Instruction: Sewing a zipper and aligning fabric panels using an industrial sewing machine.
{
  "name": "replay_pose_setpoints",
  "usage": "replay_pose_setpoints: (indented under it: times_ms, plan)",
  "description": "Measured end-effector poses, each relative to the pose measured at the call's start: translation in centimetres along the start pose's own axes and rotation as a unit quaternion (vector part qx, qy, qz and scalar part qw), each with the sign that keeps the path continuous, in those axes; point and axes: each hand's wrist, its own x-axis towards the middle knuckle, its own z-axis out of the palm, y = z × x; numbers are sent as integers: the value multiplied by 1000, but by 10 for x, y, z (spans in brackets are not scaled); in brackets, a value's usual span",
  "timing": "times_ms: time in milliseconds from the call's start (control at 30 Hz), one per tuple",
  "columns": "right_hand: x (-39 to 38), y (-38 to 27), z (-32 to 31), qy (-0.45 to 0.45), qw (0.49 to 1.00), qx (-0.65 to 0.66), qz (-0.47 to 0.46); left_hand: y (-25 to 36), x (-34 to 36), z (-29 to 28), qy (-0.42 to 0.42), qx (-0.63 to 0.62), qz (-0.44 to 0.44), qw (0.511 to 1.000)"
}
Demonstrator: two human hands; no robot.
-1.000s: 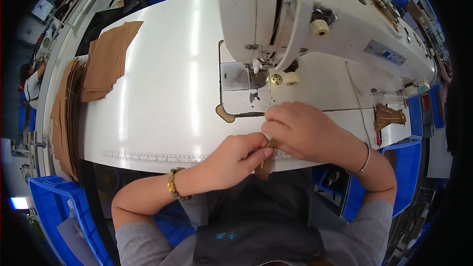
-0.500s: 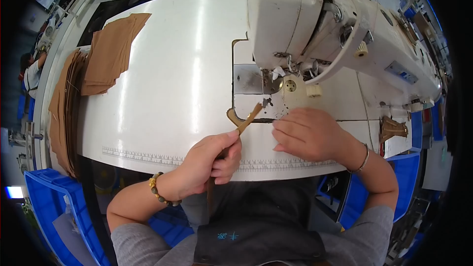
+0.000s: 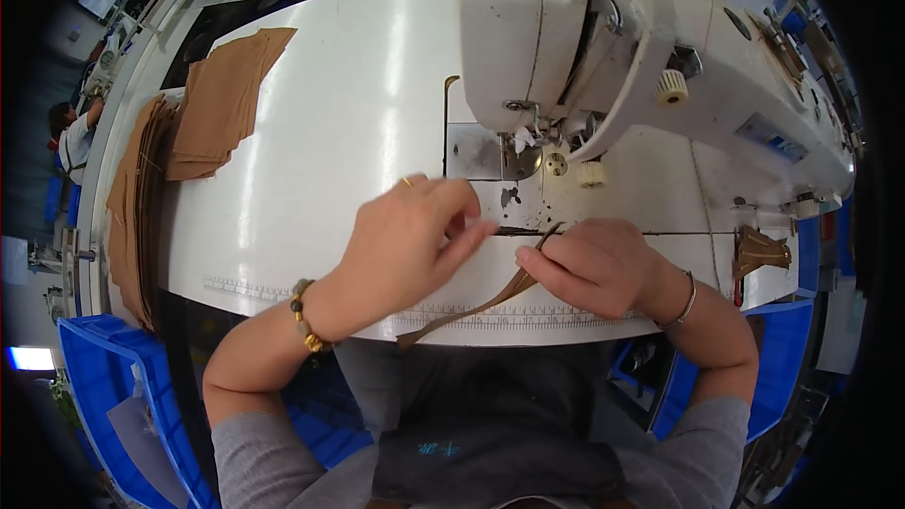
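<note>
A narrow brown fabric strip [image 3: 476, 313] is pinched between the thumb and fingers of my right hand [image 3: 599, 266]. Its short upper end pokes out above those fingers, while its long tail droops leftward over the table's front edge. My left hand [image 3: 405, 231] is raised over the table to the left of the strip, with thumb and fingers apart and nothing between them. Beyond both hands stands a white sewing machine [image 3: 603, 47], its needle area above a metal plate [image 3: 474, 153]. A scrap of white [image 3: 524, 139] hangs by the presser foot.
Brown fabric pieces lie in a fanned stack [image 3: 222, 99] and a thicker pile [image 3: 139, 212] at the left. A small brown bundle [image 3: 760, 252] sits at the right edge. A printed ruler [image 3: 283, 295] runs along the front; a blue crate [image 3: 108, 349] stands at lower left.
The strip has passed from my left hand to my right. My left hand has let go and risen away from the table's front edge. My right fingers have closed on the strip.
</note>
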Motion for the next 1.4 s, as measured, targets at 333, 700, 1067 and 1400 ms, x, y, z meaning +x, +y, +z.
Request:
replay_pose_setpoints:
  times_ms: [333, 700, 1067, 1400]
  plan:
    - [-2, -2, 10, 21, 999, -17, -23, -41, 73, 31, -11, 24, -10, 1000]
    - [5, -3, 19, 30, 999, -13, 4, -51, 39, 16, 109, 203, 81, 970]
    - [7, -5, 23, -63, 997, -26, 19, -32, 51, 36, 48, 352, 105, 929]
    - [10, -7, 34, -48, 995, 16, 87, -98, 5, -22, 130, 270, 11, 954]
